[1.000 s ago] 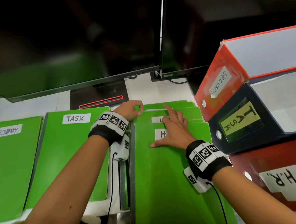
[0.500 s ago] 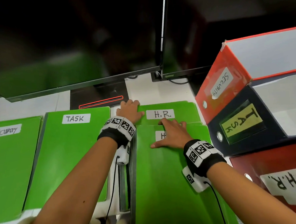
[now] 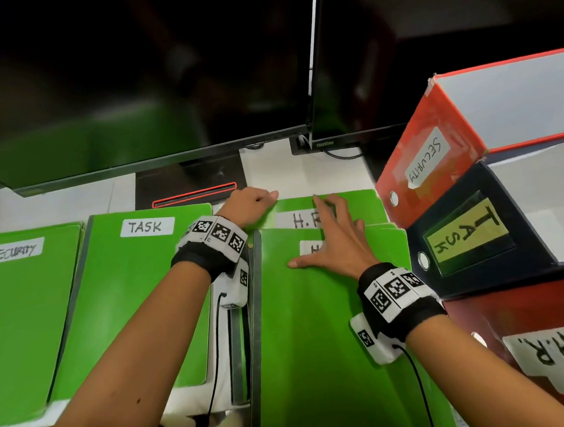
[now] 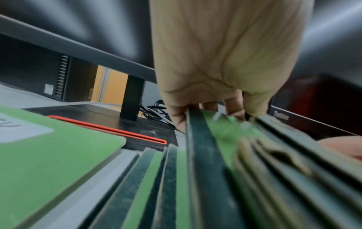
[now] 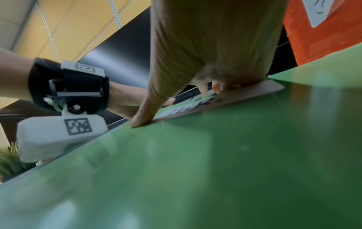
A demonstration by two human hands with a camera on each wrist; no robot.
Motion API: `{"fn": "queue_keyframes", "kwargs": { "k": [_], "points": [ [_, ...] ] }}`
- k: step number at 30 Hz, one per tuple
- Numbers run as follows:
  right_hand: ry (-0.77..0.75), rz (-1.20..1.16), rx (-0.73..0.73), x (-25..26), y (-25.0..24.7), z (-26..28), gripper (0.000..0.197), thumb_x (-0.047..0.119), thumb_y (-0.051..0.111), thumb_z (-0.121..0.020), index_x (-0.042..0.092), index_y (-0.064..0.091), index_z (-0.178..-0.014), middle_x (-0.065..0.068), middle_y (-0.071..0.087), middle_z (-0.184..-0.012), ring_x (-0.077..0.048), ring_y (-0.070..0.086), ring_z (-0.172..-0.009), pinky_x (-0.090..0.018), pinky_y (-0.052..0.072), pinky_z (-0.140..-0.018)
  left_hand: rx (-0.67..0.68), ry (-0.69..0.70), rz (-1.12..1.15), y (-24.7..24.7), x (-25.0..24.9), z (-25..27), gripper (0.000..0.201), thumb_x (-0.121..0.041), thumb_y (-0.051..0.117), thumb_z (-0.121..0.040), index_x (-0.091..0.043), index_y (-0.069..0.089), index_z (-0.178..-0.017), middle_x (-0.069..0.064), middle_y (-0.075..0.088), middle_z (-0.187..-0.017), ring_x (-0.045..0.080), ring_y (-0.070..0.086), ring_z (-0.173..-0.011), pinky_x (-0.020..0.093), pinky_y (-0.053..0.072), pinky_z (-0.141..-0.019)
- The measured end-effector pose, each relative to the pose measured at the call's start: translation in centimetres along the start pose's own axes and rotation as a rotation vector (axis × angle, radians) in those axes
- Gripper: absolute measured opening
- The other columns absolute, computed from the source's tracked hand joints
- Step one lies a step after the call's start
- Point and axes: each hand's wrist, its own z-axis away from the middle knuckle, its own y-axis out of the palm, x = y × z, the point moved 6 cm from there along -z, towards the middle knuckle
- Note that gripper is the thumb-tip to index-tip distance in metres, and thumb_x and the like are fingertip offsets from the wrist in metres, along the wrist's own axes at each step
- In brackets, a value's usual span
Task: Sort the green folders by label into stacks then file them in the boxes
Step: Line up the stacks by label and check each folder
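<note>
**Green folders: H.R. stack under both my hands**

The H.R. stack (image 3: pixel 330 326) lies on the white counter (image 3: pixel 291 176) in front of me, just left of the boxes. My right hand (image 3: pixel 337 243) lies flat on its top folder, fingers (image 3: pixel 323 207) straight and spread, thumb out to the left; the fingertips reach past that folder's far edge onto the white H.R. label (image 3: pixel 296 219) of the folder below, which sticks out farther back. My left hand (image 3: pixel 249 207) is at the stack's far left corner, its fingers (image 4: pixel 233 108) curled over the far edge of the folders there, gripping them. In the left wrist view I see several folder edges fanned out below the hand, blurred.

To the left lies the TASK stack (image 3: pixel 130 298), its label at the far edge, and left again the SECURITY stack (image 3: pixel 26 311), both flat on the counter and apart from my hands.

On the right three file boxes are piled up, tilted in my view: the red SECURITY box (image 3: pixel 435 157) on top, the dark TASK box (image 3: pixel 467 235) under it, the red H.R. box (image 3: pixel 529 330) lowest and nearest me. Two dark monitors (image 3: pixel 166 72) stand behind the folders, and the base of one, with a red line, sits just behind my left hand.
</note>
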Motion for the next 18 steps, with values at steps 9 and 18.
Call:
{"fn": "queue_keyframes", "kwargs": {
  "k": [9, 18],
  "points": [
    [0.002, 0.137, 0.084, -0.1, 1.2, -0.4, 0.090, 0.074, 0.062, -0.060, 0.018, 0.045, -0.128, -0.001, 0.038, -0.136, -0.022, 0.032, -0.122, -0.041, 0.032, -0.098, 0.019, -0.053, 0.008, 2.1, 1.9, -0.9, 0.040, -0.044, 0.034, -0.097, -0.012, 0.057, -0.092, 0.009, 0.057, -0.099, 0.028, 0.056, -0.107, 0.036, 0.041, -0.093],
    [0.055, 0.065, 0.124, -0.9, 2.3, 0.2, 0.091, 0.074, 0.062, -0.061, 0.021, 0.036, -0.130, -0.002, 0.049, -0.135, -0.021, 0.045, -0.122, -0.044, 0.023, -0.108, -0.063, -0.065, -0.188, 2.9, 1.3, -1.0, 0.042, -0.043, 0.036, -0.096, -0.014, 0.054, -0.120, 0.008, 0.042, -0.132, 0.026, 0.035, -0.126, 0.045, 0.032, -0.104]
  ]
}}
